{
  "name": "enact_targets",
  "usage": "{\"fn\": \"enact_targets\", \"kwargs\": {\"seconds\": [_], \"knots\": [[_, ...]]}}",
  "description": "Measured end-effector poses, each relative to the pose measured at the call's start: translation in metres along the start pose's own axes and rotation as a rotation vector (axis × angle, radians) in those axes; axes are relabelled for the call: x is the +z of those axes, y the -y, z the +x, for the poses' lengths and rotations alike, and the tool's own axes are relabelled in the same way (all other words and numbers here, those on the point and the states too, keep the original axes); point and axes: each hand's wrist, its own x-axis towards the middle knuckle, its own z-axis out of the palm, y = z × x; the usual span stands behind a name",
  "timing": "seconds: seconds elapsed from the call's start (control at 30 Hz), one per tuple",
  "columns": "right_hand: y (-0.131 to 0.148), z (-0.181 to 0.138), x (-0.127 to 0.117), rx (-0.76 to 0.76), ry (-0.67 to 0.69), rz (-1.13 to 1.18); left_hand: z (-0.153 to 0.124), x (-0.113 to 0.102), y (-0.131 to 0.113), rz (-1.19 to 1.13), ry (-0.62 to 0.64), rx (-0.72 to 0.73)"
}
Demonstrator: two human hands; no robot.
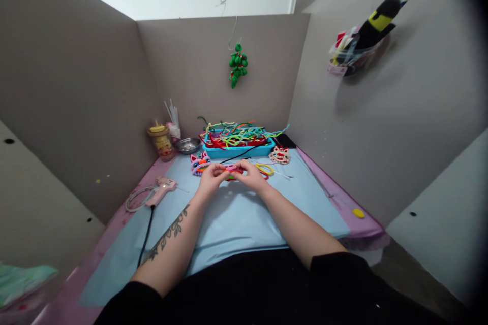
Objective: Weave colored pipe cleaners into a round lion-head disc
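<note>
As both hands [212, 177] [250, 175] pinch, pink piece [231, 168], between them

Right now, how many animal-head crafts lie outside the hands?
2: a pink-and-purple one beside the left hand, and a cream one by the right end of the blue tray. Others may be hidden.

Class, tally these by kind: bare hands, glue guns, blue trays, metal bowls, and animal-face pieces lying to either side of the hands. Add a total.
Bare hands: 2, left hand and right hand
Glue gun: 1
Blue tray: 1
Metal bowl: 1
Animal-face pieces: 2, pink piece and cream piece
Total: 7
</note>
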Motion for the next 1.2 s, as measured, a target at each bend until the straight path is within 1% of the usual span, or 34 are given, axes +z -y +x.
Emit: {"fn": "enact_targets", "kwargs": {"seconds": [0.1,0.23,0.3,0.37,0.4,0.43,0.47,0.53,0.57,0.63,0.7,0.8,0.9,1.03,1.13,1.2], "knots": [[-0.001,-0.002,0.005,-0.040,-0.049,-0.043,-0.003,0.004,-0.001,0.093,-0.004,0.049],[-0.005,-0.001,0.006,-0.036,-0.075,-0.049,-0.009,0.008,-0.006,0.253,0.020,0.104],[-0.007,0.000,0.003,-0.038,-0.071,-0.030,-0.010,0.006,-0.010,0.331,-0.021,0.152],[-0.008,0.001,-0.001,-0.045,-0.040,-0.017,-0.009,0.003,-0.015,0.399,-0.104,0.210],[-0.008,0.002,-0.004,-0.050,-0.010,-0.016,-0.008,0.002,-0.017,0.428,-0.123,0.223],[-0.008,0.002,-0.006,-0.059,0.025,-0.019,-0.008,0.001,-0.019,0.449,-0.099,0.214],[-0.008,0.002,-0.008,-0.072,0.061,-0.030,-0.007,0.000,-0.021,0.446,-0.033,0.173],[-0.007,0.002,-0.010,-0.118,0.110,-0.076,-0.007,0.000,-0.023,0.372,0.113,0.050],[-0.006,0.002,-0.011,-0.147,0.113,-0.110,-0.008,0.001,-0.023,0.318,0.172,-0.016],[-0.005,0.001,-0.010,-0.208,0.081,-0.180,-0.009,0.003,-0.022,0.209,0.231,-0.128],[-0.003,0.000,-0.008,-0.263,0.031,-0.234,-0.011,0.004,-0.020,0.108,0.244,-0.214],[-0.001,-0.002,-0.004,-0.311,-0.030,-0.286,-0.012,0.007,-0.017,-0.031,0.215,-0.300],[0.001,-0.004,-0.003,-0.327,-0.061,-0.320,-0.010,0.010,-0.014,-0.098,0.139,-0.318],[0.003,-0.007,-0.003,-0.345,-0.011,-0.356,-0.008,0.011,-0.009,-0.127,0.007,-0.262],[0.004,-0.009,-0.002,-0.371,0.031,-0.398,-0.008,0.012,-0.009,-0.204,0.000,-0.269],[0.003,-0.010,-0.001,-0.396,0.036,-0.420,-0.009,0.013,-0.010,-0.247,-0.002,-0.292]]}}
